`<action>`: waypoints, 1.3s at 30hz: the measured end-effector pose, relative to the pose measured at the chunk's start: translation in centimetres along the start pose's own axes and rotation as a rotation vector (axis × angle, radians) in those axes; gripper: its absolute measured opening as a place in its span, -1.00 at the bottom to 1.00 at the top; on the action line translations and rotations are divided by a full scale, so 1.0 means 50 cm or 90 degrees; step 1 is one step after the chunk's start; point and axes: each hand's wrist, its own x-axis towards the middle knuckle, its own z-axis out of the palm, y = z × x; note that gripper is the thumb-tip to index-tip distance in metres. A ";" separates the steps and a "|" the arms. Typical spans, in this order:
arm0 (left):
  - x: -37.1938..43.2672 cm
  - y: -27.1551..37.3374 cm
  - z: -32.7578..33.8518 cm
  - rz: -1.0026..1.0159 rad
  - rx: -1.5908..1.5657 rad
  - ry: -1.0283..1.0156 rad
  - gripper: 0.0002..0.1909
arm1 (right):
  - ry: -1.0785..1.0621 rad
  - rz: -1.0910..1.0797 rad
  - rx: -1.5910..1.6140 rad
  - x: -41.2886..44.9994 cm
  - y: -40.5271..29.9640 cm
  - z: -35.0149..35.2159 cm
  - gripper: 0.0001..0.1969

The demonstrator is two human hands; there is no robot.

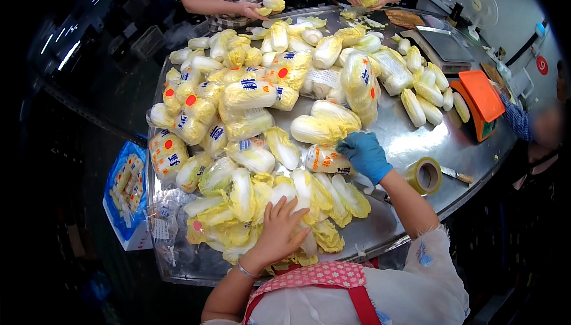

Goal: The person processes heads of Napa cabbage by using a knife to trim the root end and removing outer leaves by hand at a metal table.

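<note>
My left hand (281, 231), ungloved and with a bracelet at the wrist, lies with spread fingers over a heap of loose napa cabbage leaves (243, 195). My right hand, in a blue glove (365, 154), is bent over the right end of a plastic-wrapped napa cabbage (328, 159); its fingertips are hidden, so a hold cannot be told. Just beyond it lie unwrapped napa cabbages (316, 128). Several wrapped cabbages (250, 94) are piled to the left and behind. A roll of yellowish tape (424, 175) and a knife (457, 174) lie right of my right forearm.
The metal table (397, 146) has a raised rim. Across it, two people hold small cabbages; another person is at the right. An orange scale (477, 102) and a grey scale (439, 48) stand at the right. A box with a blue liner (127, 191) is left of the table.
</note>
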 end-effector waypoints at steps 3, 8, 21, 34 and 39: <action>0.027 -0.008 -0.029 -0.040 -0.216 -0.020 -0.54 | -0.008 -0.085 0.174 -0.015 -0.070 -0.014 -0.74; 0.051 0.024 0.004 0.020 -0.133 -0.043 -0.58 | 0.202 -0.154 0.096 0.065 -0.068 0.019 -0.73; 0.033 -0.002 -0.025 -0.126 -0.636 0.091 -0.68 | 0.217 -0.150 -0.081 0.137 -0.093 0.031 -0.44; 0.061 0.067 -0.055 -0.056 -0.813 0.260 0.00 | -0.214 -0.050 0.893 -0.130 -0.215 -0.016 -0.13; 0.024 0.060 -0.029 -0.145 -0.804 0.228 -0.09 | -0.250 -0.060 0.973 -0.163 -0.212 -0.003 -0.21</action>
